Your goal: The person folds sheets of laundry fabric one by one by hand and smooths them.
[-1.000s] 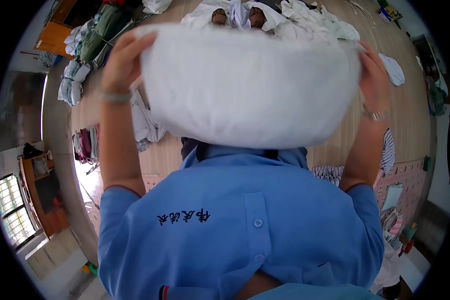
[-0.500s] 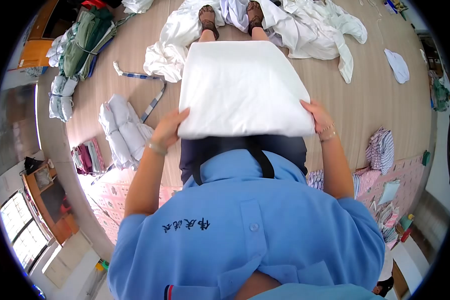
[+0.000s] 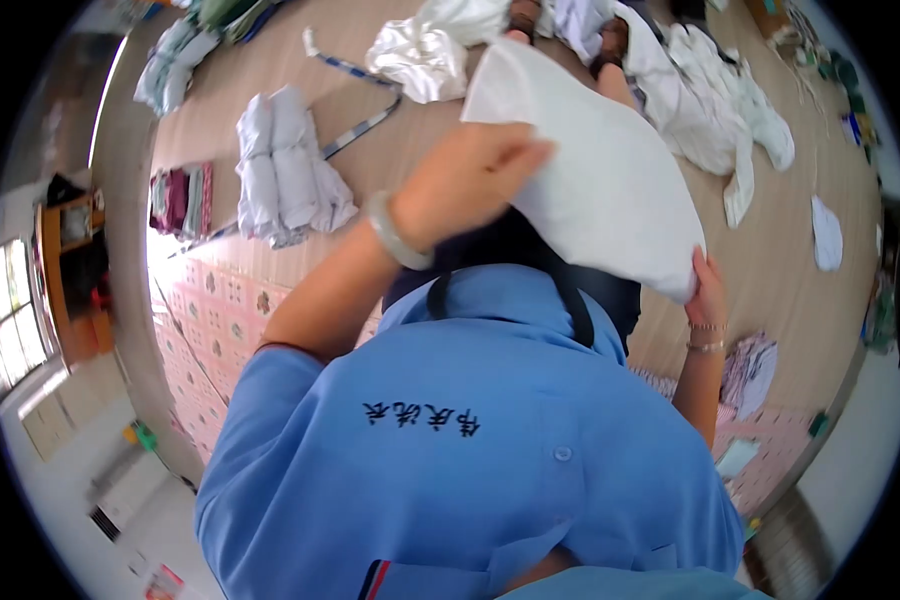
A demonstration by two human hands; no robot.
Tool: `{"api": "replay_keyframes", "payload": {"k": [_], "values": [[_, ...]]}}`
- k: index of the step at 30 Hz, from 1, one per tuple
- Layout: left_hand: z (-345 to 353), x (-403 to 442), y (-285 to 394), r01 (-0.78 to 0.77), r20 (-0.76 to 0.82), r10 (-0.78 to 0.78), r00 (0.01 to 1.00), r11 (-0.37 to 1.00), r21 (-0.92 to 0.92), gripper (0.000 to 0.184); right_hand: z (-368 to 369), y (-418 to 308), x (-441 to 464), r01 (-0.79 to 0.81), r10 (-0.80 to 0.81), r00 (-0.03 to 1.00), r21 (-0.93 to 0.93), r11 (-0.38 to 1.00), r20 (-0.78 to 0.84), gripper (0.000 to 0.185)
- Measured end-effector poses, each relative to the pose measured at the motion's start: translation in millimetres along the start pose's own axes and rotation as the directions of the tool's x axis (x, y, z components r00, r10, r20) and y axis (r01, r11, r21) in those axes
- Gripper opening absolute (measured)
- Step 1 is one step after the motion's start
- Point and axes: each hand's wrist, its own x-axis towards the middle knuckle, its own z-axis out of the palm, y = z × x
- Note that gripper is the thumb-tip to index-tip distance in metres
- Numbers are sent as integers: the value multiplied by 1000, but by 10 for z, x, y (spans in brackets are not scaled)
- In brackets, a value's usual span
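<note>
A folded white cloth [image 3: 600,175] is held at a slant over the person's lap and lower legs. My right hand [image 3: 707,290] pinches its near right corner between thumb and fingers. Across the cloth's left edge lies my left hand [image 3: 470,180], with a pale bangle on the wrist. Its fingers look curled but are blurred by motion, and whether they grip the cloth cannot be made out.
White garments [image 3: 700,100] lie heaped around the feet. To the left on the wooden floor are a tied white bundle [image 3: 285,170], a checked strip [image 3: 362,130] and a folded stack [image 3: 182,200]. Striped cloth [image 3: 748,372] lies at the right, near pink patterned matting [image 3: 225,320].
The white cloth has tilted and shifted right in view. My left hand has moved inward and up over its left edge. My right hand still holds the right corner. The whole view has turned.
</note>
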Motion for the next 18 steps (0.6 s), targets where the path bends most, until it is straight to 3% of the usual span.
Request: {"api": "replay_keyframes", "payload": {"k": [4,6,8,9,11,12,14,15,16,17,18], "values": [[121,-361,-313,24,-48,-27,998,998,-50,28,-118,227,-165,-25,25,999,22,999,-39,32],[222,-598,-896,168,-160,-218,963,946,-276,28,-93,331,-247,-43,42,997,-14,999,-66,33],[177,-884,-1072,444,-32,-465,885,862,-246,28,32,386,-291,-23,18,997,-57,998,-71,33],[236,-991,-1183,433,-29,-453,891,869,-240,28,93,417,-331,-17,9,997,-105,994,-75,33],[333,-1127,-1287,390,-69,-467,882,803,-451,30,180,430,-444,15,-30,993,-127,992,-110,32],[315,-1163,-1279,377,-69,-453,889,809,-451,30,202,416,-490,36,-57,989,-157,987,-136,31],[224,-1201,-1214,337,-118,-374,920,908,-248,31,178,427,-614,63,-96,987,-240,969,-130,29],[296,-1259,-1407,371,-111,-423,900,873,-316,30,146,438,-655,87,-129,985,-317,944,-115,28],[151,-1268,-1143,425,-33,-429,903,901,-86,25,38,523,-652,12,-90,988,-522,853,-124,28],[285,-1344,-1396,388,-57,-405,913,902,-192,25,-71,635,-598,-46,-74,987,-696,717,-142,27],[409,-1357,-1778,402,22,-405,914,896,-188,25,-18,701,-572,-126,22,985,-621,773,-173,32]]}}
